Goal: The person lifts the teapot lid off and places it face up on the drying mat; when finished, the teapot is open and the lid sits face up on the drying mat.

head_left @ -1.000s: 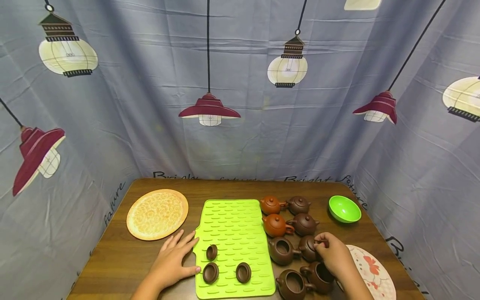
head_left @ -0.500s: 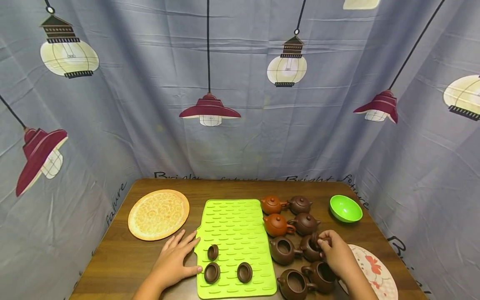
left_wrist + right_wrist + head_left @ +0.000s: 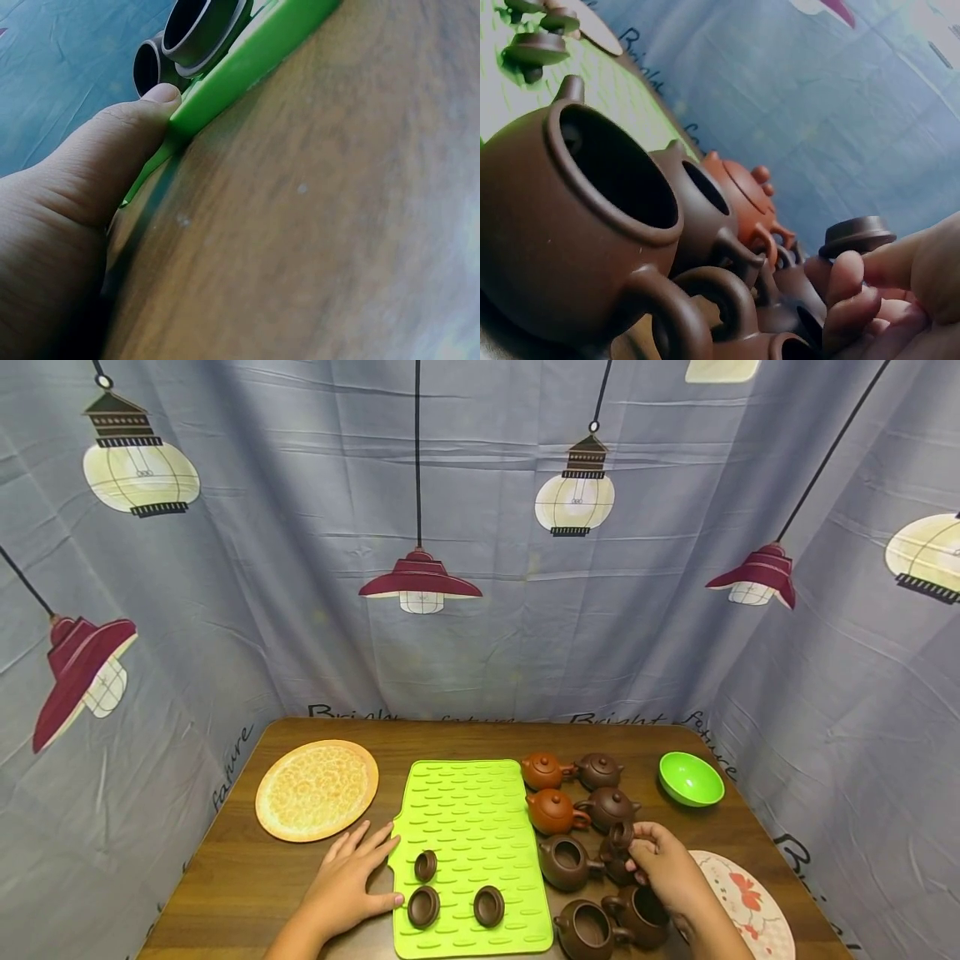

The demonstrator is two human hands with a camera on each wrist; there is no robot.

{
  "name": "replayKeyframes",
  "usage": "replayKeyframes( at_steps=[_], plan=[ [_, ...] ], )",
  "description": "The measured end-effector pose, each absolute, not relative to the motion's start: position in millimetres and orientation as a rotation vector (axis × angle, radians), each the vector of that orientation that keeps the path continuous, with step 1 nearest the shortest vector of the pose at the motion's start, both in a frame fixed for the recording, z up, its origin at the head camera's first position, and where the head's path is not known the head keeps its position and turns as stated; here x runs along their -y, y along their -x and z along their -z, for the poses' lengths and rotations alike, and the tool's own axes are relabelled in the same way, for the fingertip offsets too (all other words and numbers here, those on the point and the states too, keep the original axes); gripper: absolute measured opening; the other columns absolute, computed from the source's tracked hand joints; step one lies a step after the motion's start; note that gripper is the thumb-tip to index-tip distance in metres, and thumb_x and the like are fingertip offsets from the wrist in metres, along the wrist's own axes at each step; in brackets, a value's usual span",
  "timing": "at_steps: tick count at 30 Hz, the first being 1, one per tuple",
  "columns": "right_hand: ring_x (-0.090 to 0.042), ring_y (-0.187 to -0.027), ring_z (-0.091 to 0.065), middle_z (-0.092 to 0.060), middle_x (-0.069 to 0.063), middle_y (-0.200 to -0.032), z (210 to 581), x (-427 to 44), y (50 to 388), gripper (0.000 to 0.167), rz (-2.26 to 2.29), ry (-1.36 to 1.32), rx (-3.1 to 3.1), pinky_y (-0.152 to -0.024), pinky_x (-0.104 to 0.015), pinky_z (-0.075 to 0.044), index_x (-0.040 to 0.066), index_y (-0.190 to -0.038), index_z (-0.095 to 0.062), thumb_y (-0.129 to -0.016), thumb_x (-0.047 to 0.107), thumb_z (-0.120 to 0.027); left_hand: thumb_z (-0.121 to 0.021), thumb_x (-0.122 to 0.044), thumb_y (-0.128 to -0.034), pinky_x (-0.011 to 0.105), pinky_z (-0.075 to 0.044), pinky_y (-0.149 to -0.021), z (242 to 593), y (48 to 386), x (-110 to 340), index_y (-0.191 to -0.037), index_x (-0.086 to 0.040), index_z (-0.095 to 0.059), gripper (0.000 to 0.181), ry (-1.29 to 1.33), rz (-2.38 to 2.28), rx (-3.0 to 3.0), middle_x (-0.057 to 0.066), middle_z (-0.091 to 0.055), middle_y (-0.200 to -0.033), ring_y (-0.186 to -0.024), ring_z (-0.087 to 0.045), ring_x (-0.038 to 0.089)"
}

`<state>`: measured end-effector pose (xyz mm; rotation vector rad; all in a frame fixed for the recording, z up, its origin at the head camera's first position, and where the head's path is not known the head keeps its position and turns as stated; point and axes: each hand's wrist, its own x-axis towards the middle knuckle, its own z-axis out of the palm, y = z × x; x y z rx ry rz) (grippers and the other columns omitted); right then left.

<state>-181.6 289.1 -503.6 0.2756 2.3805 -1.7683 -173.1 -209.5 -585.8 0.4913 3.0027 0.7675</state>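
My right hand (image 3: 670, 864) pinches a brown teapot lid (image 3: 621, 835), its underside turned up. The lid is just above a brown teapot (image 3: 615, 867) that it partly hides. In the right wrist view, fingers and thumb hold this lid (image 3: 857, 235) clear of the pots. Lidless brown teapots (image 3: 566, 862) stand nearby, one with a wide dark mouth (image 3: 622, 169) close to the right wrist camera. My left hand (image 3: 348, 881) lies with fingers spread at the left edge of the green mat (image 3: 468, 810); its thumb touches that edge. Three brown lids (image 3: 489, 906) rest upturned on the mat.
Behind the lidless pots stand lidded teapots, orange ones (image 3: 553, 811) beside dark brown ones (image 3: 609, 808). A green bowl (image 3: 691, 779) sits at the back right, a patterned plate (image 3: 750, 902) at the front right. A round pizza-patterned board (image 3: 317, 790) lies at the back left.
The right hand has lifted the lid off the brown teapot and turned it over, underside up. The left hand has stayed at the mat's edge.
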Motion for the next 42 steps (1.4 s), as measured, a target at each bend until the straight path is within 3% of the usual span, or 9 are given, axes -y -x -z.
replayKeyframes(
  at_steps=[9, 23, 30, 42],
  plan=[
    [-0.007, -0.072, -0.055, -0.064, -0.006, -0.098, 500, -281, 183, 0.039, 1.995, -0.223, -2.163, -0.060, -0.019, -0.048, -0.006, -0.143, -0.037, -0.110, 0.009, -0.052, -0.062, -0.090, -0.0750, 0.068, -0.013, -0.125, 586, 173, 209, -0.155, -0.026, -0.054, 0.103, -0.490, -0.778, -3.004, -0.006, -0.038, -0.169, -0.160, -0.022, 0.038],
    [-0.005, -0.071, -0.054, -0.065, -0.004, -0.099, 500, -243, 192, 0.031, 2.060, -0.065, -2.016, -0.060, -0.016, -0.046, -0.003, -0.135, -0.043, -0.108, 0.009, -0.055, -0.063, -0.089, -0.0754, 0.068, -0.013, -0.125, 585, 173, 210, -0.155, -0.025, -0.054, 0.103, -0.493, -0.771, -3.010, -0.005, -0.037, -0.169, -0.160, -0.022, 0.038],
    [-0.006, -0.072, -0.053, -0.066, -0.003, -0.102, 496, -227, 194, 0.036, 2.041, -0.042, -1.986, -0.061, -0.016, -0.047, 0.000, -0.134, -0.043, -0.109, 0.021, -0.059, -0.062, -0.090, -0.0757, 0.068, -0.014, -0.125, 585, 173, 209, -0.155, -0.025, -0.054, 0.102, -0.494, -0.767, -3.015, -0.006, -0.038, -0.169, -0.160, -0.023, 0.038],
    [-0.007, -0.073, -0.052, -0.060, -0.001, -0.098, 493, -201, 199, 0.037, 2.036, -0.012, -1.955, -0.063, -0.017, -0.048, 0.000, -0.142, -0.043, -0.111, 0.016, -0.053, -0.062, -0.090, -0.0761, 0.068, -0.013, -0.125, 584, 172, 209, -0.155, -0.025, -0.054, 0.103, -0.495, -0.769, -3.015, -0.005, -0.038, -0.169, -0.160, -0.023, 0.039]
  ],
)
